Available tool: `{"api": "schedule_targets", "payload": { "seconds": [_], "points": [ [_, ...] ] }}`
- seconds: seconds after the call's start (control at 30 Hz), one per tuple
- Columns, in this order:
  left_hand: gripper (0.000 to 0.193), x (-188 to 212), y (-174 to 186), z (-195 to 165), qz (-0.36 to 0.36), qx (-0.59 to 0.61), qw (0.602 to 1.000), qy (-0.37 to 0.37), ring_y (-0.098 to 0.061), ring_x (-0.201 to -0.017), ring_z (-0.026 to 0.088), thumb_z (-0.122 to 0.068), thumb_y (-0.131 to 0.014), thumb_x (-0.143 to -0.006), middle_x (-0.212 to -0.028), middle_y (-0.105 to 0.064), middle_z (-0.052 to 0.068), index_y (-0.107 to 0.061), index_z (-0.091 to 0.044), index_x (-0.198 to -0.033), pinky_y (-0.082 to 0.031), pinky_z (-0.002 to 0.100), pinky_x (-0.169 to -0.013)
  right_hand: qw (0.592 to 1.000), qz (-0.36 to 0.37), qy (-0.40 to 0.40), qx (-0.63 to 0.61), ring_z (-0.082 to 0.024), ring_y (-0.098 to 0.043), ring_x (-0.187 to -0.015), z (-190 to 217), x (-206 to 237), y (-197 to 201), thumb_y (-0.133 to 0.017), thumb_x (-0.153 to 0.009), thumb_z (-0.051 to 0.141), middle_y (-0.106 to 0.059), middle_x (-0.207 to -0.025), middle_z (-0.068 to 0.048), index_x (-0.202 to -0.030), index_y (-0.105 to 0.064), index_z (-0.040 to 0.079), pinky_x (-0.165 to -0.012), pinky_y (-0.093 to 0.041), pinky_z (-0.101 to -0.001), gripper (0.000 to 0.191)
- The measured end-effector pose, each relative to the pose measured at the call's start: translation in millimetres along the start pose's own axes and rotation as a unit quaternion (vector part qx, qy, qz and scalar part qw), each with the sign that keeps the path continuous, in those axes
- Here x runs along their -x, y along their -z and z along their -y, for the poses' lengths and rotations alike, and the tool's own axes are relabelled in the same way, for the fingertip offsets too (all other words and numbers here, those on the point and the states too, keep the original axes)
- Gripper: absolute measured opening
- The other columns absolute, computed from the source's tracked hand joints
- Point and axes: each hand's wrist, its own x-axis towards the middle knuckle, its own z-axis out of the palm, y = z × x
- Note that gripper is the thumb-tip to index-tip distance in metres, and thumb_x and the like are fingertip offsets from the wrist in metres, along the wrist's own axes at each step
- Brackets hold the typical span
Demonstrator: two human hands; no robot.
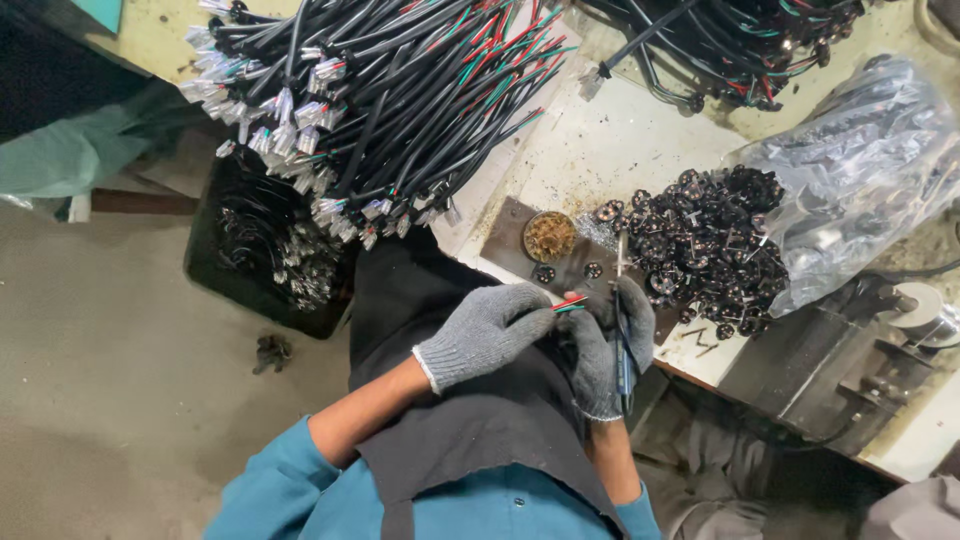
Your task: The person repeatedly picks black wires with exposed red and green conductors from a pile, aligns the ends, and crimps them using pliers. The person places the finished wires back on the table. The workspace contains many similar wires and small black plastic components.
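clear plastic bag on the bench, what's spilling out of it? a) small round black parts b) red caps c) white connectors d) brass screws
a: the clear plastic bag lies on its side at the right, and a heap of small round black parts spreads from its mouth toward the gloved hands.

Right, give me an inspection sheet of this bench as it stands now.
Surface: pale, stained worktable with a dark metal plate at its near edge.
Job's things: short wire ends, red and green, pinched in the left hand; thin tool upright in the right hand.
Clutter: heap of small black round parts spilling from a clear plastic bag; round brass-coloured dish.
Grippers: both hands in grey knit gloves, closed on what they hold.
Cables: big bundle of black cables with white connectors; second bundle at the top.
Surroundings: black bin on the floor; grey machine at the right.
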Motion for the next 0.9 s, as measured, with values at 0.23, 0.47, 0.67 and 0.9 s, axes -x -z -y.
{"api": "schedule_targets", "payload": {
  "seconds": [0.23, 0.47, 0.67, 0.9],
  "points": [
    [0.025, -4, -3, 17, -0.016, -0.012, 1.0, -0.014, -0.075, -0.086, 0.022, -0.017, -0.068, -0.093, -0.097, -0.076, 0.015, -0.073, -0.001, -0.112, -0.058, 0.032, -0.08, 0.996, 0.0, -0.058, 0.068, -0.014, -0.07, -0.079, 4, -2, -4, -0.076, -0.085, -0.004, -0.076, -0.101, -0.013, -0.136, -0.051, -0.001, -0.069, -0.058, -0.0282, 0.057],
    [0.015, 1, -11, 33, 0.017, 0.121, 0.99, -0.065, -0.07, -0.089, 0.017, -0.012, -0.064, -0.1, -0.105, -0.072, 0.014, -0.069, 0.0, -0.107, -0.058, 0.031, -0.082, 0.988, 0.008, -0.03, 0.149, -0.015, -0.071, -0.082, 3, -5, 0, -0.083, -0.083, 0.001, -0.078, -0.096, -0.015, -0.13, -0.056, -0.002, -0.077, -0.056, -0.0278, 0.055],
    [0.015, 0, -17, 49, 0.002, 0.134, 0.987, 0.093, -0.067, -0.072, 0.021, -0.013, -0.067, -0.097, -0.089, -0.068, 0.012, -0.067, 0.002, -0.096, -0.055, 0.037, -0.066, 0.985, 0.007, 0.032, 0.171, -0.016, -0.073, -0.095, -30, 13, 4, -0.081, -0.084, -0.001, -0.078, -0.102, -0.014, -0.133, -0.051, -0.003, -0.092, -0.056, -0.0279, 0.058],
    [0.013, -4, -18, 31, -0.034, -0.069, 0.994, -0.079, -0.068, -0.086, 0.036, -0.014, -0.067, -0.096, -0.094, -0.065, 0.016, -0.065, -0.005, -0.104, -0.055, 0.041, -0.073, 0.988, -0.041, 0.085, 0.122, -0.02, -0.074, -0.097, -39, 19, 3, -0.077, -0.089, -0.006, -0.075, -0.104, -0.016, -0.14, -0.046, -0.002, -0.093, -0.059, -0.0324, 0.06]
  ]
}}
